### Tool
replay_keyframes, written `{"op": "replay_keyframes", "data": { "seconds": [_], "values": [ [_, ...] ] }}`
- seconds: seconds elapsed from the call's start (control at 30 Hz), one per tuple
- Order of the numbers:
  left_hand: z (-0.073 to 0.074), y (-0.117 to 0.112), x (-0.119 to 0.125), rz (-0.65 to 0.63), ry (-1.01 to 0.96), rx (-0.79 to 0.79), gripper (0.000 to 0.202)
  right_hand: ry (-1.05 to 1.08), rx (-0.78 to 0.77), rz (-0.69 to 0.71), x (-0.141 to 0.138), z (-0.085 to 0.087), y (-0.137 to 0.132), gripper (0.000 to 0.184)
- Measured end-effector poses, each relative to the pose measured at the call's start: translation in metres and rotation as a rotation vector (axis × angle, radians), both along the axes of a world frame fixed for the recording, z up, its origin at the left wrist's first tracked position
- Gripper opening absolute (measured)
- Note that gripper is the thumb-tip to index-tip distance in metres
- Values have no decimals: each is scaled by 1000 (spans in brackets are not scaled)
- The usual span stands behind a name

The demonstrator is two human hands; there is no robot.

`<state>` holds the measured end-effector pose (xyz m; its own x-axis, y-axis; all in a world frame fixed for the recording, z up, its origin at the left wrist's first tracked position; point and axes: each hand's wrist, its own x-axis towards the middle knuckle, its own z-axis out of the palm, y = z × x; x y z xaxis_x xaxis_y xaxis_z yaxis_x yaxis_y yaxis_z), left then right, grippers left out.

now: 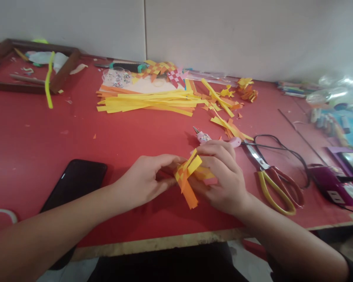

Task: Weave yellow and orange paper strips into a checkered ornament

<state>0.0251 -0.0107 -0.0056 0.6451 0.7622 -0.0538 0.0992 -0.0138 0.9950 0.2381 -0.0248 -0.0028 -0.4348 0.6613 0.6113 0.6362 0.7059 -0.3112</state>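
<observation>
Orange and yellow, our woven paper piece sits right between our two hands, loose tails sticking out! Our left hand pinches one side between thumb and fingers; our right hand curls round the other, gripping it. Left of us lies a dark phone, right of us scissors. Just past our right knuckles, a glue gun; farther beyond both hands, piled yellow strips.

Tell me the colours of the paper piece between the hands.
The paper piece is yellow and orange; the head view, the only one, shows it.
</observation>
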Motion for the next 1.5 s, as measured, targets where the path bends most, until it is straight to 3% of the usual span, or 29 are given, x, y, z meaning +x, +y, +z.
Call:
{"op": "replay_keyframes", "data": {
  "seconds": [0.27, 0.57, 0.87, 0.97, 1.07, 1.2, 1.27, 1.4, 1.5],
  "values": [
    [-1, 3, 1, -118, -101, -126, 20, 58, -131, 38, 4, 7, -2, 7],
    [6, 6, -2, -211, -137, -382, 13, 124, -187, 159, 6, 13, -2, 14],
    [-2, 5, 1, -162, -74, -416, 12, 237, -278, 132, 6, 10, -3, 29],
    [-3, 4, 2, -144, -88, -401, 11, 223, -322, 101, 6, 5, -5, 31],
    [-5, 4, 2, -123, -75, -367, 13, 250, -472, 90, 5, 0, -7, 36],
    [-7, 2, 1, -36, 28, -254, 42, 316, -644, 69, 2, -5, -8, 37],
    [-4, 0, 0, 32, 84, -171, 49, 307, -636, 27, 1, -7, -8, 38],
    [4, -4, -1, 91, 108, 72, 42, 158, -505, -84, -1, -7, -8, 44],
    [5, -5, 0, 99, 183, 206, 61, 82, -413, -52, -3, -5, -9, 51]
  ]
}}
